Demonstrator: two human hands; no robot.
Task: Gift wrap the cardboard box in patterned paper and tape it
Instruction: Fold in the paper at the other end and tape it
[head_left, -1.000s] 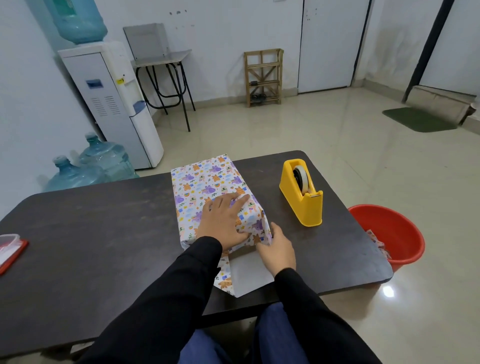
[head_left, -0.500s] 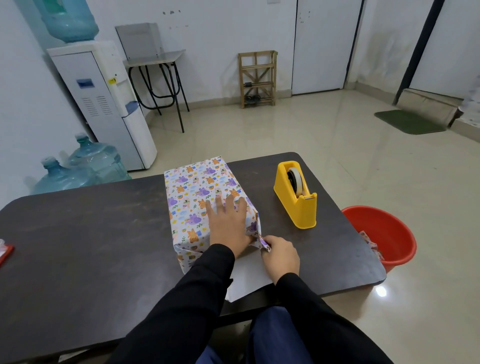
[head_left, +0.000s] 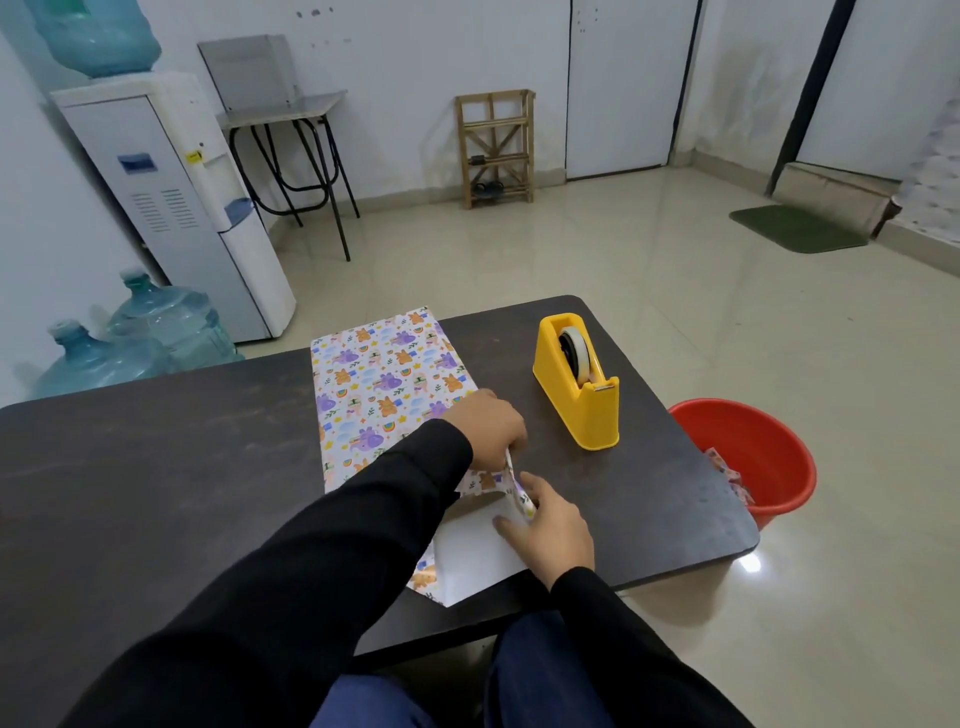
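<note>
the table (head_left: 156, 467) has a dark top with rounded right-hand corners. the box (head_left: 384, 384), covered in patterned paper, lies flat near the middle, with its long side running away from the near edge. a paper flap (head_left: 467, 556) extends from the near end of the box, white side up, flat on the top, close to the near edge. a yellow tape dispenser (head_left: 576, 384) stands right of the box, apart from it.
</note>
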